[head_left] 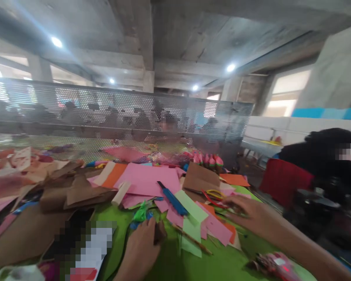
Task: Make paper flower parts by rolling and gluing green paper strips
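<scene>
My left hand [142,244] rests on the green table top [169,265], fingers curled round a small dark brown piece [159,233]. My right hand [245,212] reaches forward over scraps of pink paper [216,228] and light green paper [191,210], its fingers close together beside red and yellow scissors [212,195]; motion blur hides whether they grip anything. A blue utility knife [172,199] lies between the hands on a pink sheet [146,179].
Brown card pieces [76,195] and orange paper [114,175] pile up at the left. A perforated metal screen [119,117] closes the far side, with people seated behind it. Another person in black [324,164] sits at the right. A pink object [276,265] lies near my right forearm.
</scene>
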Action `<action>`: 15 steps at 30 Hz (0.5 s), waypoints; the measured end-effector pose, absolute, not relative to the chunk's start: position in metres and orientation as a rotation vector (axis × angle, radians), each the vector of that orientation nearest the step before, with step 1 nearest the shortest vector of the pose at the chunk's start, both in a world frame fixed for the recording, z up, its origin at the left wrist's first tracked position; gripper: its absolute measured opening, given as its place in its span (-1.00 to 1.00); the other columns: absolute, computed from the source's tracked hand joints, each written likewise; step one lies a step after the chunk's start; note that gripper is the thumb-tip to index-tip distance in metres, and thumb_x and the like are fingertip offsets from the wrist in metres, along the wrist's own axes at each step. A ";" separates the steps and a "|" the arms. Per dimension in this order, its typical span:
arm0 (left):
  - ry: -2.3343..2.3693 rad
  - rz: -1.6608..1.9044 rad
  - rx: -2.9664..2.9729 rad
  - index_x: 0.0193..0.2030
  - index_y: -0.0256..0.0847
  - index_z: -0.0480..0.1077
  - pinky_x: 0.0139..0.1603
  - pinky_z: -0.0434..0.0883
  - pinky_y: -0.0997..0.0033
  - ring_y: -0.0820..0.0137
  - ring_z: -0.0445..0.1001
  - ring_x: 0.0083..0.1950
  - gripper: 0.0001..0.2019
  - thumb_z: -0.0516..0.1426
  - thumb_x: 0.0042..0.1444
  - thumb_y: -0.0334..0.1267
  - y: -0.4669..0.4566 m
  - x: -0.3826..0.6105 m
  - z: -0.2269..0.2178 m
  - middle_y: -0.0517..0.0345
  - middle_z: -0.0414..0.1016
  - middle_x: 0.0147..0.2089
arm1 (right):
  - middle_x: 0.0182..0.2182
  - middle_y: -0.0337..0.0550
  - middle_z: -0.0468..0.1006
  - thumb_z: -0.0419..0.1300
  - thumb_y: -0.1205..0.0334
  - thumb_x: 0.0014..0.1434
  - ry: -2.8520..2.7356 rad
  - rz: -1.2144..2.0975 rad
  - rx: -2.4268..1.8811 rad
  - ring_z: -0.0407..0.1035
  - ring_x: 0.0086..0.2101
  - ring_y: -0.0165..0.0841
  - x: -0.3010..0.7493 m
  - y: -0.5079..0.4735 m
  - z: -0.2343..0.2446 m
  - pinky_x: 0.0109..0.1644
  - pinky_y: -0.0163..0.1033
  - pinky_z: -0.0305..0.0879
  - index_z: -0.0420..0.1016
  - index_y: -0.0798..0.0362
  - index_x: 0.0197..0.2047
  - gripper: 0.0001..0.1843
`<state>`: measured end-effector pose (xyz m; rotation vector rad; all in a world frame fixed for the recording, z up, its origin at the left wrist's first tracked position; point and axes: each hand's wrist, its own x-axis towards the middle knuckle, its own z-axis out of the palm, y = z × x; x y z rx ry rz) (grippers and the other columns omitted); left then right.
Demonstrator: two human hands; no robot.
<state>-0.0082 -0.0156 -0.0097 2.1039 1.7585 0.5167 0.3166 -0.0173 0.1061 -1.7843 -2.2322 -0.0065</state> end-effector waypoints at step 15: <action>1.732 0.396 1.808 0.15 -0.36 0.43 0.16 0.29 -0.15 -0.09 0.32 0.22 -0.60 -0.03 0.23 -0.37 0.005 0.008 0.024 -0.32 0.43 0.17 | 0.10 0.25 0.50 0.23 0.25 0.12 -2.742 -0.246 -1.266 0.39 0.08 0.02 0.092 0.172 0.024 0.18 0.05 0.20 0.39 0.24 0.21 -0.42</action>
